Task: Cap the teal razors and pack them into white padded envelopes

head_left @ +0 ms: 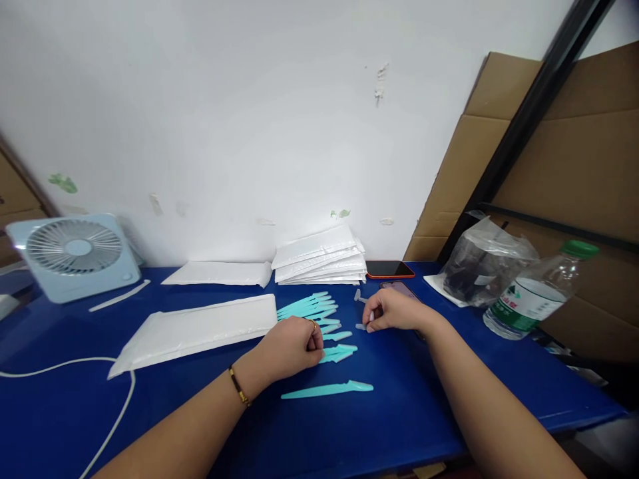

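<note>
Teal eyebrow razors lie fanned out on the blue table, handles to the left. My left hand is closed over their near side, its fingers around the handle end of a teal razor whose head sticks out to the right. Closer to me, a single razor rests apart. To the right of the fan, my right hand pinches a small translucent cap, mostly covered by the fingers. Another clear cap lies just beyond the fingertips.
A white padded mailer lies left of the razors, with a stack of mailers by the wall. Phones sit behind my right hand. A fan with a white cable is at left, a water bottle at right.
</note>
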Demonstrator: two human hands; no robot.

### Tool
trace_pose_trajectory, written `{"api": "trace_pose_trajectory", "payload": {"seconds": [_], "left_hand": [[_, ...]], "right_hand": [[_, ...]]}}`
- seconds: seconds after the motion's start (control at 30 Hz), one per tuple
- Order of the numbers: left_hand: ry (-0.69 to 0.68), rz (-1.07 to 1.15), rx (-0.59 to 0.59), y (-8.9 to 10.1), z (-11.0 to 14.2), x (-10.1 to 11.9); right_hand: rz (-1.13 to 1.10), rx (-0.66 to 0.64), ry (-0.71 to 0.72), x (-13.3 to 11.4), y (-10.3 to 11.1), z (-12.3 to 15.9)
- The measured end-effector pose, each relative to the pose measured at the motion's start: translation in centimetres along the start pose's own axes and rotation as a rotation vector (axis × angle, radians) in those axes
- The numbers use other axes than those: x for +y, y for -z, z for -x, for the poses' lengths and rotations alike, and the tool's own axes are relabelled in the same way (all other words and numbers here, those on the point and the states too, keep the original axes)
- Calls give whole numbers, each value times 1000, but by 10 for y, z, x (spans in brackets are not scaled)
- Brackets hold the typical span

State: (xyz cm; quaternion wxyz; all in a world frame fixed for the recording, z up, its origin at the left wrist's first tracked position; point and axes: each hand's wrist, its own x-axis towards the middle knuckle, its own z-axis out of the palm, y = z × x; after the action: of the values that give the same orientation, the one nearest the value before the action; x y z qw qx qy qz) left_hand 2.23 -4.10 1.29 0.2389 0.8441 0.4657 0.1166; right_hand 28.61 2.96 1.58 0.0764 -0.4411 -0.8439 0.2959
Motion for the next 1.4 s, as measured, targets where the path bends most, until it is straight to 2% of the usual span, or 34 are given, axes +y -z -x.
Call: {"api": "trace_pose_trajectory", "payload": {"seconds": [0.1,0.17,0.33,0.63,0.73,0.8,0.87,0.93,1.0,1.1,1.3,1.4], "left_hand": [[-27,79,-145,2,4,3],[-15,112,-173,2,3,1],[57,58,-39,1,-3,-6],[12,56,-19,-8,-10,-13],[11,-11,12,-11,-12,-16],[6,-70,72,-9,-11,-14],[-18,-94,116,-4,-7,-10],[-71,-71,77,2,-2,-5],[-127,-35,-20,6,2,-1],[-142,-18,-110,5,3,-1],[-35,-131,53,-3,-6,-8],[-30,-173,92,-4,-7,-9]], "right_hand": [[33,-63,11,-2,0,3],[61,-87,18,-4,0,5],[92,-97,12,-12,-1,7],[71,-60,168,-41,-18,-1],[51,-39,210,-41,-22,-5],[60,47,202,-32,-18,-6],[113,225,130,-17,-10,-6],[199,393,1,-1,-2,-8],[269,420,-89,11,3,-10],[269,347,-113,15,4,-11],[130,33,-76,1,3,2],[97,-47,-36,-6,1,8]]}}
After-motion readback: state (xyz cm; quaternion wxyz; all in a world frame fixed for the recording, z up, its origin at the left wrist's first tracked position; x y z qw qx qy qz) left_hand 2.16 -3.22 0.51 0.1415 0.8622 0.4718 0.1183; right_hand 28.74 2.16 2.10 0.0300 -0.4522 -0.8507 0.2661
